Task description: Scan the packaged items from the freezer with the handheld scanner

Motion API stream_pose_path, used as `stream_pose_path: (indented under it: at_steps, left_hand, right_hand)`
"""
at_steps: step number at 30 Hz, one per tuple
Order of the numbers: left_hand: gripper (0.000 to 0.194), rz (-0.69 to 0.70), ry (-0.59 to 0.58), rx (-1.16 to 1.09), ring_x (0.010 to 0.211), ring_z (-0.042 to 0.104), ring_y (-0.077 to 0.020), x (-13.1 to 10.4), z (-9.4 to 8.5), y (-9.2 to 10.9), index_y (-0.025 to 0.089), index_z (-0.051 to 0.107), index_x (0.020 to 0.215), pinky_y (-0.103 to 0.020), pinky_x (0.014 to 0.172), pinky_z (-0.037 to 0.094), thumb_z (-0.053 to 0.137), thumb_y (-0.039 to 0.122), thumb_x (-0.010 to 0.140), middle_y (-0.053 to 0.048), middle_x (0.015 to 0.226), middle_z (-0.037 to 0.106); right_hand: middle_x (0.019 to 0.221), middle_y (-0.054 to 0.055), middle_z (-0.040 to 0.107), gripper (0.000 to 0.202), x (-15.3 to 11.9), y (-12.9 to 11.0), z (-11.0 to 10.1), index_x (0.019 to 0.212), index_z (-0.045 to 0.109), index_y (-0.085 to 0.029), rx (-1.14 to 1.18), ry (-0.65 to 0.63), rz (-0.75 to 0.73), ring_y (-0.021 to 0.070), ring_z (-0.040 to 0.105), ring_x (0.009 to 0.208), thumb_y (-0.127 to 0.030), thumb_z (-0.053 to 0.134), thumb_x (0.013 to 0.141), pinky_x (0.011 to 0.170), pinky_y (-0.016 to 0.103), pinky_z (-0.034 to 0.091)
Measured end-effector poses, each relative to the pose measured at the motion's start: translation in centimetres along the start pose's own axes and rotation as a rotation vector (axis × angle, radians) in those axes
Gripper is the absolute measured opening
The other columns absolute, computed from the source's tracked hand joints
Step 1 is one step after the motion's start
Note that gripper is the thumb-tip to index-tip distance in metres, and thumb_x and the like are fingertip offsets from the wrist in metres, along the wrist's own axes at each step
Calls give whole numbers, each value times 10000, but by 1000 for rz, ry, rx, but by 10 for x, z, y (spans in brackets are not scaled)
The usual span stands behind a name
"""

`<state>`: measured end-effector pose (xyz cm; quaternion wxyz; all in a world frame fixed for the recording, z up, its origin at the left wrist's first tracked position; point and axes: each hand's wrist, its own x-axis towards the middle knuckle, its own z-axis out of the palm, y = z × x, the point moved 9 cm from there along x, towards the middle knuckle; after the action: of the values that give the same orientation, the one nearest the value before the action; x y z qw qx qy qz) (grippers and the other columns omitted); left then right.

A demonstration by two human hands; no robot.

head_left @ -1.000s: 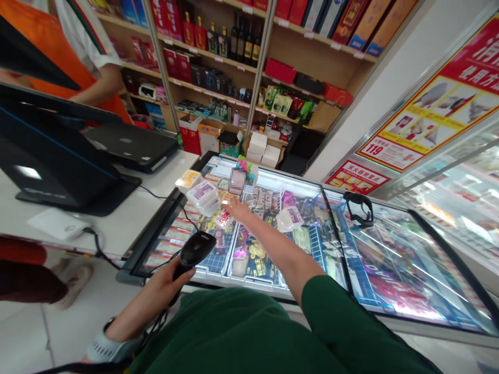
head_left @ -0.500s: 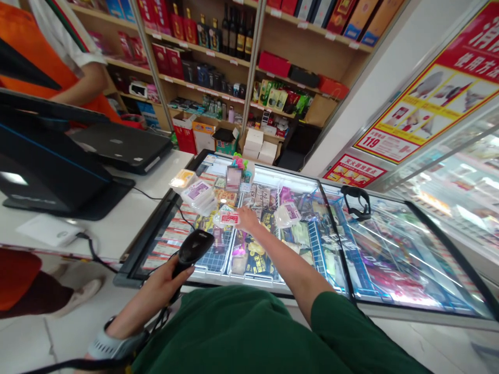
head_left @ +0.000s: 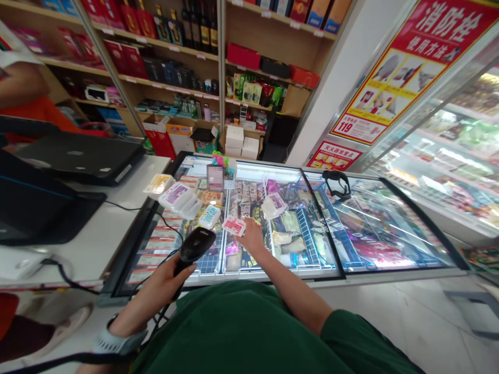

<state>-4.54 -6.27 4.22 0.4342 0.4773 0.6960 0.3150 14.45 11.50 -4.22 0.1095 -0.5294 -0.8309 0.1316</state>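
Observation:
My left hand (head_left: 167, 275) grips a black barcode scanner (head_left: 195, 246) with its cable trailing down, held over the front edge of a glass-topped chest freezer (head_left: 351, 270). My right hand (head_left: 252, 236) holds a small red-and-white packet (head_left: 234, 226) just above the freezer glass, close to the scanner's head. A blue-and-white packet (head_left: 209, 216) lies on the glass just behind. Farther back on the glass lie purple-labelled trays (head_left: 177, 196), a yellow tray (head_left: 158, 183) and another white packet (head_left: 274, 205).
A white counter (head_left: 117, 208) with a black till screen (head_left: 35, 208) and a flat black device (head_left: 81, 156) stands to the left. Another person in orange (head_left: 23, 98) stands behind it. Shelves of bottles and boxes (head_left: 187, 57) fill the back wall. A black strap (head_left: 337, 182) lies on the freezer.
My right hand picked a red-and-white packet off the far glass and drew it back toward the scanner. The view swung right and down; my left hand kept the scanner in place.

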Motion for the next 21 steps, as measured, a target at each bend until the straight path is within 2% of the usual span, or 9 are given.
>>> stream_pose_path:
  at_steps: [8,12,16,21]
  left_hand:
    - [513,17,-72,19,973,651,-298,4,17,23,161,637,1117,-363,839,504,600,535,768,-62,891,741]
    - [491,76,-86,40,987,646,-281,6,23,37,171,639,1094,-348,871,492,586,540,774,-59,974,733]
    - [470,117,-104,79,956,646,-279,7,29,46,159,637,1072,-339,854,491,548,532,800,-51,895,723]
    - [488,139,-120,52,977,648,-280,7,36,53,167,618,1108,-333,869,492,585,531,785,-50,980,727]
  right_hand:
    - [1224,143,556,584,-35,22,-43,1258,456,-146,-4,205,43,278,521,1131,-324,713,765,992,411,390]
    - [1285,178,521,593,-39,25,-61,1291,440,-130,-14,280,58,289,491,1186,-316,693,788,1020,419,378]
    - [1350,197,479,605,-39,23,-77,1317,420,-105,-9,373,42,290,440,1259,-307,669,803,1074,418,335]
    - [1398,210,439,592,-38,21,-85,1336,411,-110,11,412,24,299,404,1305,-317,627,825,1084,450,320]
